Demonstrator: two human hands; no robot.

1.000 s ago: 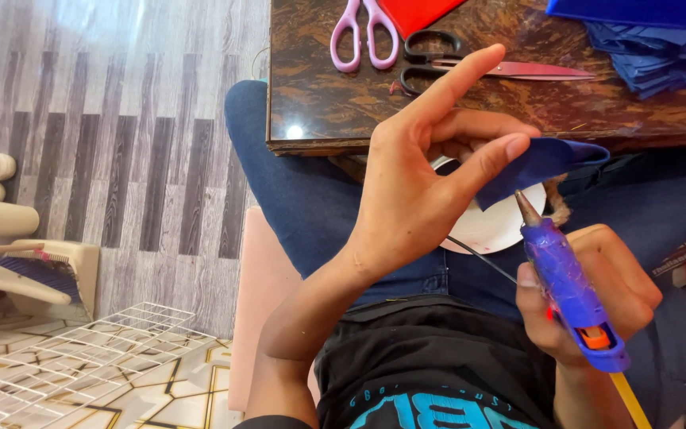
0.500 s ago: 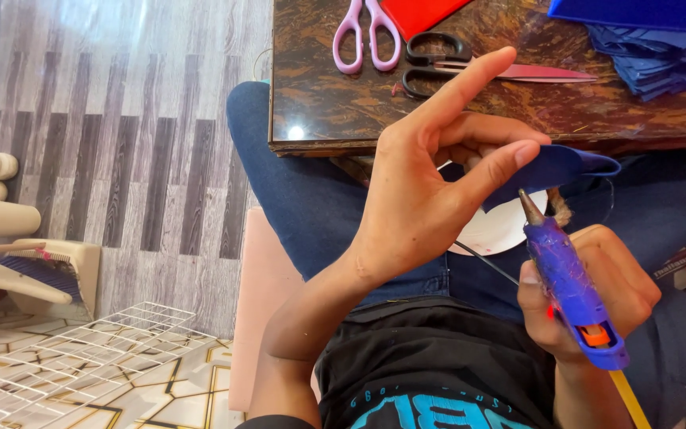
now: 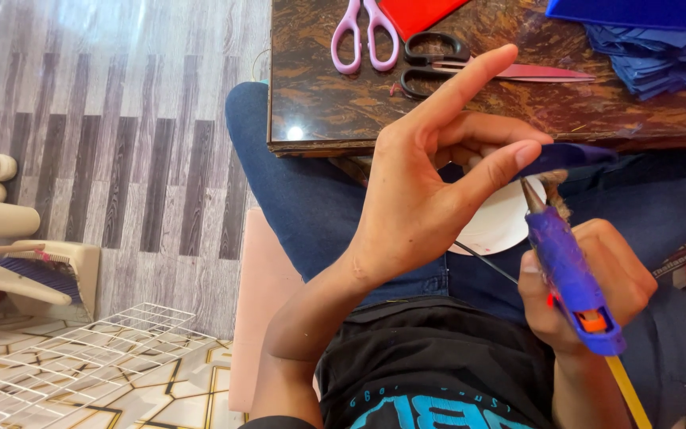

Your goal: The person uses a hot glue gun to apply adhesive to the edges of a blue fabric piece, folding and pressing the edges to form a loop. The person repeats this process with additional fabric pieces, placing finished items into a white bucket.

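Head view, looking down over the lap. A dark, glossy, marble-patterned table (image 3: 335,103) is filling the upper part of the view; it is carrying pink-handled scissors (image 3: 365,33), black-handled scissors (image 3: 446,62) with a reddish blade, a red sheet (image 3: 418,12) at the top edge and a stack of blue cut pieces (image 3: 660,56) at the right. A grey and white plank-patterned floor (image 3: 105,135) is extending to the left, where a broom with blue bristles (image 3: 29,274) is lying near a white wire rack (image 3: 65,357). The person is sitting on a pink seat (image 3: 260,310), wearing blue jeans and a black shirt, with a white paper plate (image 3: 502,222) resting on the lap.

The left hand (image 3: 422,199) is being held raised in front of the table edge, index finger stretched out straight, and is pinching a small blue piece (image 3: 569,155) between the thumb and middle fingertip (image 3: 518,159); most of the piece is projecting rightward beyond the fingertips. The right hand (image 3: 589,290) is wrapping closed around a blue glue gun (image 3: 569,274), with a yellow glue stick (image 3: 625,389) protruding from its rear. The nozzle is pointing upward and is sitting just beneath the blue piece, close beside the left fingertips; whether nozzle and piece are touching cannot be told.
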